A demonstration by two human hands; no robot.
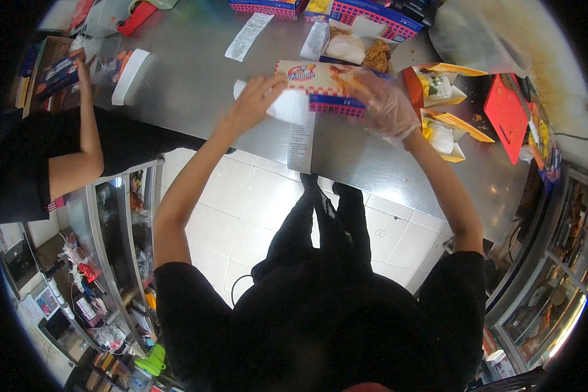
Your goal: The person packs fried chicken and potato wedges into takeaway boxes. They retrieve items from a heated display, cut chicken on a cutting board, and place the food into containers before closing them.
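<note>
A printed cardboard food box (323,77), its lid cream with a checked edge, stands over the steel counter between my hands. My bare left hand (259,100) has its fingertips at the box's left end, above a white flap (289,105). My right hand (389,110), in a clear plastic glove, grips the right end and is blurred. Below the lid shows a blue and pink side (338,106). A long printed receipt (300,144) hangs over the counter's front edge. Behind, an open box holds fried chicken (376,55) and a white wrapped portion (346,49).
Two small orange boxes (438,88) with food stand at the right, near a red cutting board (507,117). Another receipt (250,36) lies farther back on the steel counter (186,63). At the left, a co-worker's arm (85,103) reaches to a blue box (59,73).
</note>
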